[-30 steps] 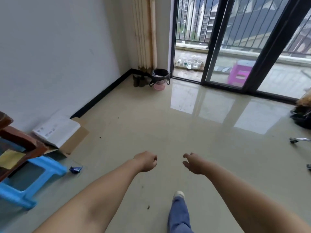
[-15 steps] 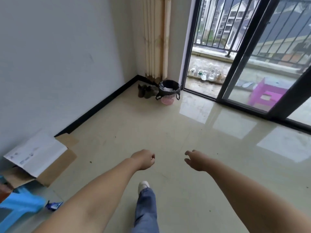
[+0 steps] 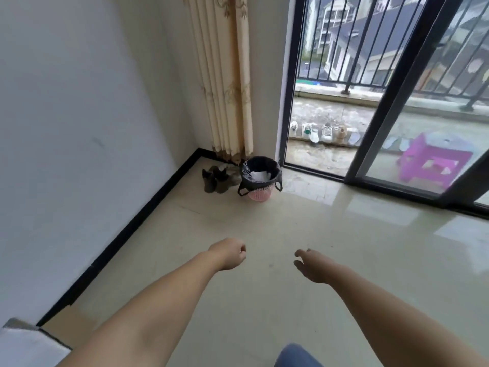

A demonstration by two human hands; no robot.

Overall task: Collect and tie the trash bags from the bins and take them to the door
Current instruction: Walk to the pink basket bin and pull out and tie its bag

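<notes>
1. Glossy tile floor, white wall on your left.
2. Your left hand: fingers curled, holding nothing.
3. Pink bin with black trash bag: far corner, beside curtain.
4. Your right hand: relaxed, empty.
</notes>
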